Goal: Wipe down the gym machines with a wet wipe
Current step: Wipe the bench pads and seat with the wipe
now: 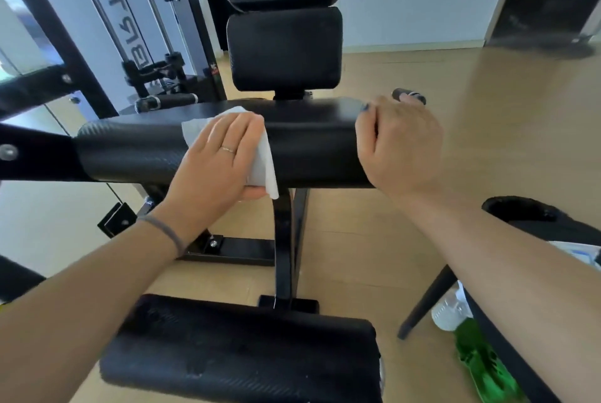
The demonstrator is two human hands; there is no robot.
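On the black roller pad [136, 152], our left hand [214, 158] presses a white wipe [263, 162] flat-fingered; at three o'clock, our right hand [396, 145] curls over the pad's end.

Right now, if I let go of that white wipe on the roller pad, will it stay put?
Probably not for long. The wipe looks thin and floppy, draping over the curved roller pad under the left hand. If damp, it may cling briefly, but its hanging corner could pull it off.
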